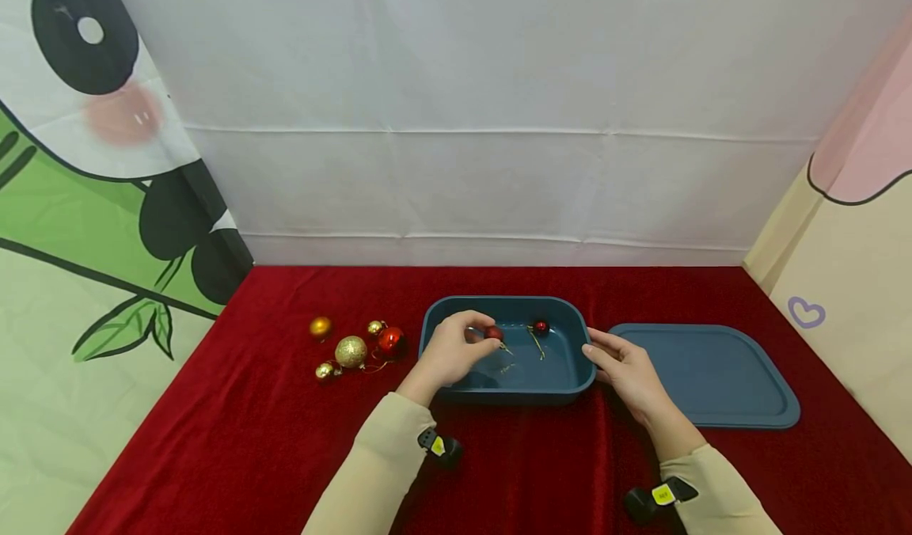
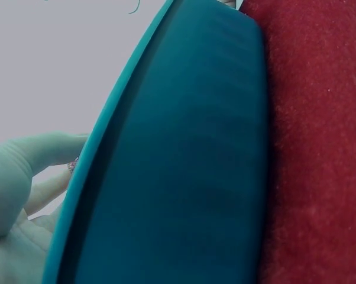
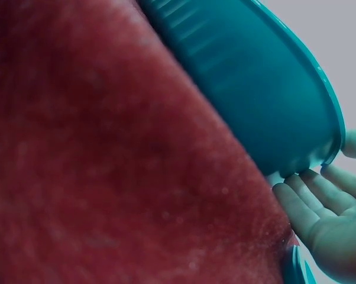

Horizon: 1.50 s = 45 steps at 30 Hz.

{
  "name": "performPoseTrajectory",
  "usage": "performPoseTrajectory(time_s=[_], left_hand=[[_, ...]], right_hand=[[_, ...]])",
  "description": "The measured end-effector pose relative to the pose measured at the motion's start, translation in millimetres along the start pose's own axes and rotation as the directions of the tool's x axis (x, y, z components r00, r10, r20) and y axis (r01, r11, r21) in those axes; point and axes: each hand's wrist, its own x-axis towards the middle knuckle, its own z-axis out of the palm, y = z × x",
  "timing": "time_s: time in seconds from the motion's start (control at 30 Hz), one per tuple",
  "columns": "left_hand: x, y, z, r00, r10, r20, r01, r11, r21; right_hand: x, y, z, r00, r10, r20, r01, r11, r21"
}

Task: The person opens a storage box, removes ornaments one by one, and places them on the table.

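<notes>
Over the left part of the blue plastic box (image 1: 541, 381), my left hand (image 1: 454, 349) pinches a small red Christmas bauble (image 1: 493, 333) with a gold string between thumb and fingers. In the left wrist view the box wall hides most of that bauble. A second red bauble (image 1: 541, 327), its gold string trailing, lies inside the box toward the back right. My right hand (image 1: 628, 369) holds the box at its right end, thumb at the rim and fingers against the outer wall (image 3: 272, 106).
Left of the box lie a large glittery gold bauble (image 1: 351, 352), a shiny red one (image 1: 390, 341), an orange-gold one (image 1: 321, 328) and small gold ones (image 1: 324, 371). The flat blue lid (image 1: 705, 377) lies at the right on the red cloth (image 1: 513, 472). A white sheet (image 1: 499, 123) hangs behind.
</notes>
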Motion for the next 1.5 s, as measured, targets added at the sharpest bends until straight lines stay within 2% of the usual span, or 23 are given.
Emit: performPoseTrajectory(time_s=[0.53,0.8,1.03,1.13,1.3,1.5], left_hand=[[-4.3,-4.0,-11.2,0.998,-0.011,-0.054,0.009,1.000,-0.029],[-9.5,-5.9,-19.3,0.993,-0.017,-0.119,0.009,0.998,-0.069],[-13.4,-13.5,-26.2,0.977,-0.043,-0.211,0.020,0.993,-0.112],[-15.2,-17.2,-28.7,0.968,-0.043,-0.249,0.007,0.989,-0.145],[-17.8,-23.3,-33.5,0.949,-0.038,-0.313,-0.031,0.977,-0.212],[-19.3,-30.6,-37.7,0.926,-0.066,-0.371,-0.036,0.965,-0.260]], right_hand=[[-0.2,0.0,-0.7,1.000,0.003,-0.004,-0.003,1.000,-0.003],[0.3,0.9,-0.9,1.000,0.000,-0.002,0.000,1.000,0.004],[0.2,1.1,-1.4,1.000,-0.001,-0.003,0.001,1.000,0.006],[0.3,1.5,-1.7,1.000,-0.005,-0.004,0.005,1.000,0.001],[0.6,1.8,-1.9,1.000,-0.008,-0.009,0.008,1.000,-0.003],[0.8,2.1,-1.8,1.000,-0.004,-0.009,0.004,1.000,-0.001]])
